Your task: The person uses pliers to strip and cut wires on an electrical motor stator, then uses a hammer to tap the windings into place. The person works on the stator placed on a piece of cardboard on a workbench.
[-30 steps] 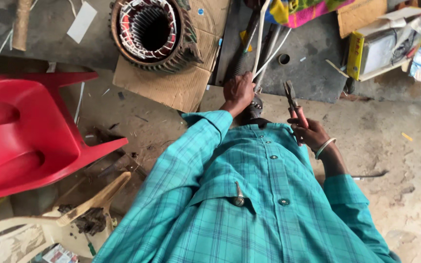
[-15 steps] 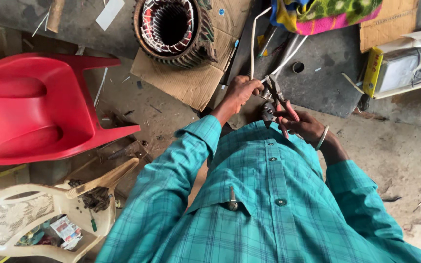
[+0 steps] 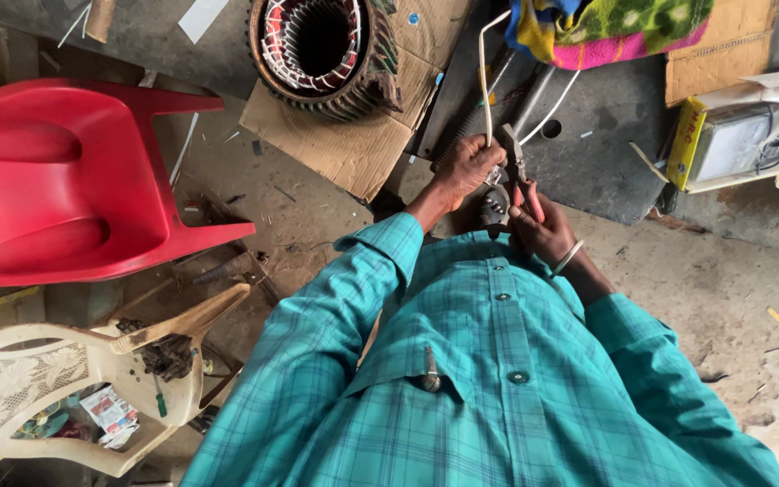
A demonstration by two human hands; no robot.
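Right in front of your chest, your left hand (image 3: 466, 167) is fisted around a white wire (image 3: 483, 86) that loops up past the edge of the dark desk (image 3: 606, 167). Your right hand (image 3: 543, 230) is closed on the red handles of a pair of pliers (image 3: 517, 176), nose pointing up just beside the wire; can't tell if the tip actually bites it. A metal bangle (image 3: 568, 259) sits on that wrist. Up on a sheet of cardboard (image 3: 353, 149) there's a motor stator (image 3: 322, 54) with its copper windings showing. A red plastic chair (image 3: 65, 180) and a cream one (image 3: 65, 388) sit off to your left on the floor.
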